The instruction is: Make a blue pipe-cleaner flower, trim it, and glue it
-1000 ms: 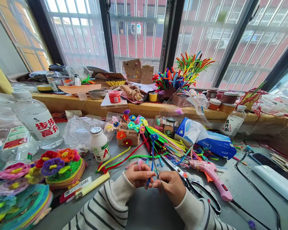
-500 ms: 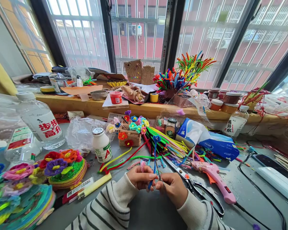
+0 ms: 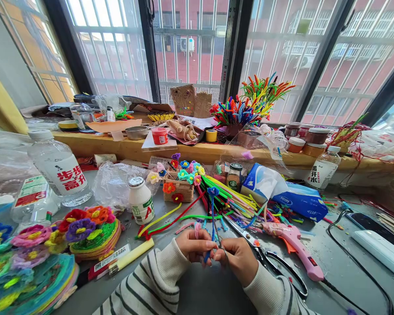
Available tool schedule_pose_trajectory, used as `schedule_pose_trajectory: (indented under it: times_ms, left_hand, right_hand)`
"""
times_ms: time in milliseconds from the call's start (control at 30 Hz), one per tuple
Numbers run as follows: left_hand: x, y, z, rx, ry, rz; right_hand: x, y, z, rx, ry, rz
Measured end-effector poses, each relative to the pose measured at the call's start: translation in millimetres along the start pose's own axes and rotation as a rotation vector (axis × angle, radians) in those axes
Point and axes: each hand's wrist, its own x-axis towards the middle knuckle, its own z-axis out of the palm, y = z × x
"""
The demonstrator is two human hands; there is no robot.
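Note:
My left hand is closed in a pinch on a blue pipe-cleaner flower, whose stem stands upright above the fingers. The stem's lower end shows bent below the fingertips. A pink pipe-cleaner loop shows at the same hand's fingers. Close beside it, my right hand pinches a thin, grey, metal-looking piece against the stem; its kind is too small to make out. Just beyond the hands stands a woven basket of small pipe-cleaner flowers, with a bundle of loose pipe cleaners to its right.
Black-handled scissors and a corded pink glue gun lie to the right. A white bottle and a yellow glue stick are at left, near flower-covered discs. A blue tissue pack lies farther back.
My hands keep nearly the same pose, still close together at the blue stem. The whole view has shifted slightly, and the flower head sits a little lower.

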Motion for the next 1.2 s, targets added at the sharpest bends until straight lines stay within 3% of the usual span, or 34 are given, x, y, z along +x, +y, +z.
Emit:
schedule_pose_trajectory:
  times_ms: [100,300,633,867,1033,1200]
  left_hand:
    - [-0.1,1.0,-0.1,-0.006,-0.009,0.006]
    - [-3.9,7.2,3.8,0.017,-0.060,-0.063]
    - [-1.9,2.3,2.0,-0.023,-0.046,0.045]
    - [-3.3,5.6,4.3,0.008,-0.071,0.005]
    - [-2.5,3.2,3.6,0.029,-0.145,-0.012]
    - [0.3,-2.5,0.6,0.018,-0.104,0.021]
  right_hand:
    - [0.5,1.5,0.0,0.002,-0.019,-0.008]
    - [1.3,3.2,-3.5,0.108,-0.184,-0.115]
    - [0.4,4.5,-3.9,0.136,-0.175,-0.148]
    - [0.2,3.7,-3.6,0.124,-0.224,-0.167]
    - [0.8,5.2,-5.9,0.039,-0.141,-0.147]
    - [0.4,3.3,-8.5,-0.074,-0.041,-0.128]
